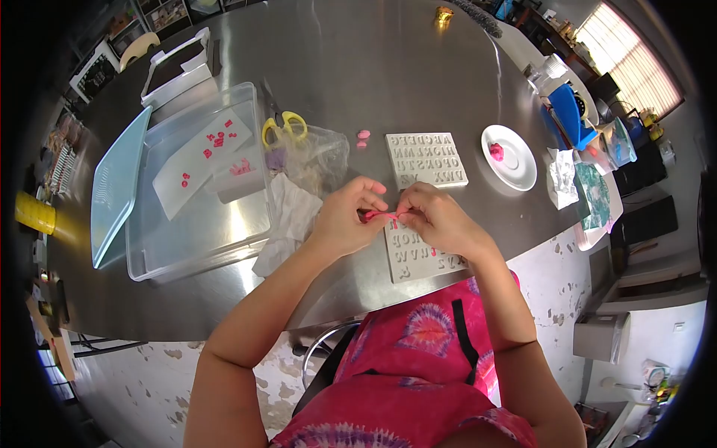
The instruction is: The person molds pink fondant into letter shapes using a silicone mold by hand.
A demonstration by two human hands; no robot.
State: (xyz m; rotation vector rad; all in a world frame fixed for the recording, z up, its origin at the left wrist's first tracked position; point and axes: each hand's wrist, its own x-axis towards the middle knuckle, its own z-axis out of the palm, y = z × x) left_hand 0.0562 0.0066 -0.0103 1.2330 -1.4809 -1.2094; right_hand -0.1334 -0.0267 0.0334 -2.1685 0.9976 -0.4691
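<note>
My left hand (349, 218) and my right hand (441, 221) meet above a grey letter mold (409, 263). Between their pinched fingertips stretches a thin strip of pink, dough-like material (379, 215). A few cavities of this mold hold pink material, and my right hand covers part of it. Just beyond my hands lies a second letter mold (427, 158), paler, with rows of capital letters. Two small pink pieces (363, 135) rest on the table to its left. To the right, a white plate (511, 166) carries a pink lump (497, 151).
On the left, a clear plastic tub (138, 246) holds paper with small pink letters (216, 140). Its blue lid (119, 190) leans alongside. Yellow-handled scissors (293, 125), a plastic bag (321, 153) and crumpled paper (287, 224) lie near my left hand. The metal table (328, 67) has a curved edge.
</note>
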